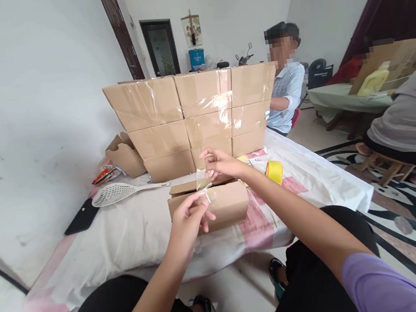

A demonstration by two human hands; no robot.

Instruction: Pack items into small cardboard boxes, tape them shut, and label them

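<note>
A strip of clear tape [202, 179] stretches between my two hands, above a small cardboard box [229, 205] on the table. My left hand [191, 216] pinches the tape's near end in front of the box. Over the box's top, my right hand [219, 163] pinches the far end. The box's top flaps show a dark gap along the back. To the right of the box stands a roll of yellow tape [274, 172].
Stacked taped cardboard boxes [204, 94] form a wall behind. Left are a white slotted skimmer [114, 194], a black phone [81, 216] and an open carton [125, 155]. A person in a light blue shirt [287, 92] sits beyond; another in grey [412, 110] sits right.
</note>
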